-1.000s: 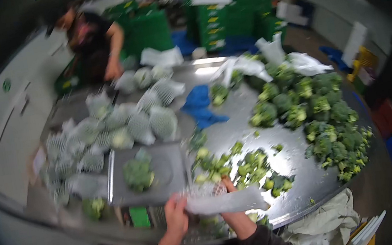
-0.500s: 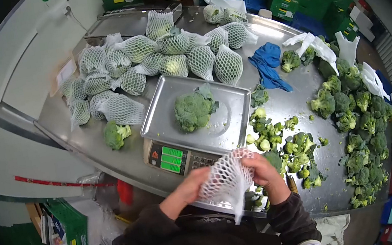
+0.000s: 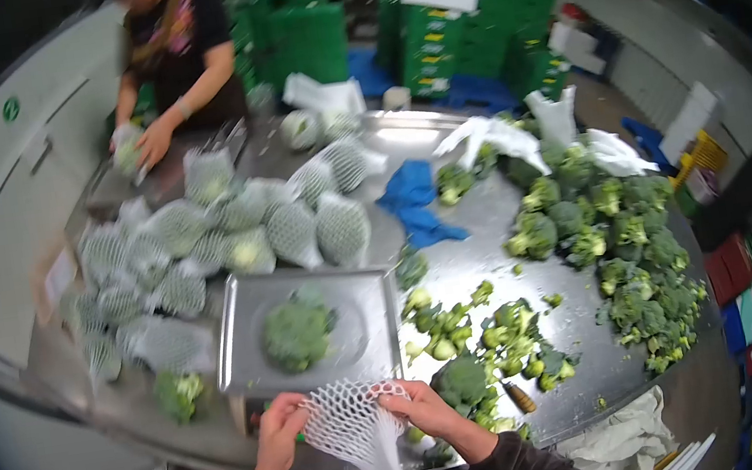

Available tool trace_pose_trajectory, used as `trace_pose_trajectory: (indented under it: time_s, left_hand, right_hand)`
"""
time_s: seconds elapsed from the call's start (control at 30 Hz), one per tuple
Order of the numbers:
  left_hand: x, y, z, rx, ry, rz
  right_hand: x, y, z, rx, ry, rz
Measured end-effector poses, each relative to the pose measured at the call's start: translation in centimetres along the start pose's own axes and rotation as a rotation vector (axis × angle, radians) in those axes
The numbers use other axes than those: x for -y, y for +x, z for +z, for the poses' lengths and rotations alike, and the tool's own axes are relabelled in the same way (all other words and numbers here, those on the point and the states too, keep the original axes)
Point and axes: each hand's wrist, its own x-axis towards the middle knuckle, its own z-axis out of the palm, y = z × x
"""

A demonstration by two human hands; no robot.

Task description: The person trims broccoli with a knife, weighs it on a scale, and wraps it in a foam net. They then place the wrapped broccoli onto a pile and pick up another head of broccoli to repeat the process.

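Observation:
A white foam net sleeve (image 3: 357, 430) is stretched between my two hands, its tail hanging down toward me. My left hand (image 3: 275, 439) grips the upper left edge of the sleeve, and my right hand (image 3: 423, 409) pinches the upper right edge. Just beyond them is the steel scale tray (image 3: 367, 344), with a single broccoli head (image 3: 298, 334) lying on it. The scale's display is mostly hidden behind my left hand and the sleeve.
Netted heads (image 3: 188, 228) crowd the back left of the steel table. Loose broccoli (image 3: 622, 239) is piled along the right. Cut stem pieces (image 3: 447, 326), a knife handle (image 3: 519, 397) and a blue cloth (image 3: 416, 203) lie between. Across the table a co-worker (image 3: 183, 60) handles a netted head.
My view has turned right and lifted, so the co-worker now shows more fully. Both hands still hold the foam sleeve, now spread wider at its top edge.

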Motion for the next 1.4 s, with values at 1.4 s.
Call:
trace_pose_trajectory:
  time_s: [1.4]
  left_hand:
    - [-7.6, 11.4, -2.9, 0.252, 1.121, 0.38]
  right_hand:
    - [-12.1, -12.5, -16.1, -1.056, -1.235, 0.043]
